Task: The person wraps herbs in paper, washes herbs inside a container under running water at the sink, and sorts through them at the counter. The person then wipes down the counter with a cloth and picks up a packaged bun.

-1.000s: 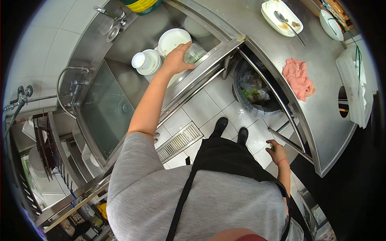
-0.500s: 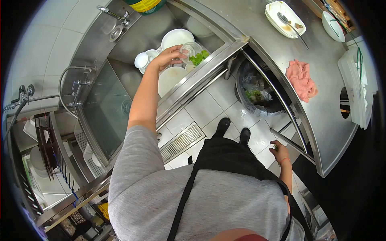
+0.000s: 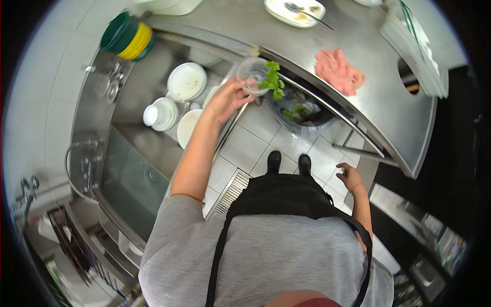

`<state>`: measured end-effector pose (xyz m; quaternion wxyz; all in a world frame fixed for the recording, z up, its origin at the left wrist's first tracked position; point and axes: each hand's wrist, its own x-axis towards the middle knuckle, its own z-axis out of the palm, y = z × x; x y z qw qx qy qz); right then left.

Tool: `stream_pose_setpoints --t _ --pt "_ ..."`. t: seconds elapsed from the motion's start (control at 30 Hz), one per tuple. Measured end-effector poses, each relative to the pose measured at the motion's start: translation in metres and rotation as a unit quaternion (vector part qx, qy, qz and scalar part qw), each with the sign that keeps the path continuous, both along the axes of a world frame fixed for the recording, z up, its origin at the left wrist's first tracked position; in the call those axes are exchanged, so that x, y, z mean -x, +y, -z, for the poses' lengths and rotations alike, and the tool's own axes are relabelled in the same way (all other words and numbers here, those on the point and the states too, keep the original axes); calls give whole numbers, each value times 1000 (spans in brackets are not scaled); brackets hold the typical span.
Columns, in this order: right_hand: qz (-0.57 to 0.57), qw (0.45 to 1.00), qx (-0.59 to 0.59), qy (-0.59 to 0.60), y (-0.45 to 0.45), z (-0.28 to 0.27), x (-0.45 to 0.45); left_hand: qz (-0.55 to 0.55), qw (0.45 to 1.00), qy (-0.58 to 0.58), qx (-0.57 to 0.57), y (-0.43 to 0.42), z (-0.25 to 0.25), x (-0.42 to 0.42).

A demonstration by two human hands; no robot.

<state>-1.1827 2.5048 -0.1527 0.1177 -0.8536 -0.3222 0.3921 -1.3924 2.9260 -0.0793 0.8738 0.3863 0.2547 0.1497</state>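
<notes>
My left hand (image 3: 227,102) grips a clear plastic container (image 3: 247,77), held over the sink's front edge close to the bin. Green leaves (image 3: 273,81) hang out of its right side. Below them stands the lined trash bin (image 3: 312,120), with plastic and more greens (image 3: 295,112) inside. Lower right, my right hand (image 3: 350,176) hangs at my side, fingers curled round something small and greenish that I cannot make out. In the sink, left of my left hand, lie a white bowl (image 3: 186,81), a pale plate (image 3: 188,127) and a stack of white cups (image 3: 162,113).
A second basin (image 3: 130,169) holds water. On the steel counter (image 3: 378,117) lie a pink cloth (image 3: 337,71) and a white dish (image 3: 286,15) with a spoon. A green bucket (image 3: 123,38) stands behind the sink. A floor drain (image 3: 232,192) is near my boots.
My left hand has lifted the container with the leaves out of the sink and moved it right, towards the bin. The view has shifted. My right hand stays low and curled.
</notes>
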Motion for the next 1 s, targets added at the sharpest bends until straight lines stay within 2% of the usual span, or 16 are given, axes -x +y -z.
stream_pose_setpoints --t 0.1,0.23,0.3,0.33,0.37,0.4,0.47,0.5,0.53,0.6,0.63,0.73,0.87,0.9,0.93,1.0 --pt "73 997 35 12 -23 -8 16 50 988 90 116 -37 66 -39" --pt "144 988 62 6 -78 -14 47 73 956 212 191 -80 164 -99" --pt "185 978 91 11 -105 -18 65 -60 950 306 -4 -101 195 -133" --pt "224 967 115 34 -120 -17 74 -43 950 310 -3 -103 206 -142" --pt "228 966 119 28 -136 -20 88 33 865 332 -376 -106 218 -143" --pt "230 966 116 17 -145 -24 93 96 651 287 -696 -103 225 -149" --pt "268 956 121 17 -161 -29 103 150 513 278 -798 -92 222 -160" --pt "293 947 127 23 -171 -34 113 165 474 270 -822 -83 228 -160" --pt "298 946 127 27 -179 -37 118 179 443 262 -838 -74 228 -157" --pt "336 930 146 36 -196 -39 127 179 433 309 -827 -62 213 -147" --pt "350 925 142 36 -207 -36 132 146 488 305 -805 -61 208 -141" --pt "394 913 98 48 -247 -21 147 32 563 289 -774 -98 185 -118" --pt "444 896 23 3 -300 -27 167 32 625 184 -758 -220 176 -126" --pt "464 886 14 3 -319 -29 174 81 858 166 -480 -259 174 -132" --pt "483 876 5 3 -343 -31 181 129 973 132 -137 -302 166 -137" --pt "530 848 7 -1 -399 -31 204 297 952 64 -17 -393 133 -143"
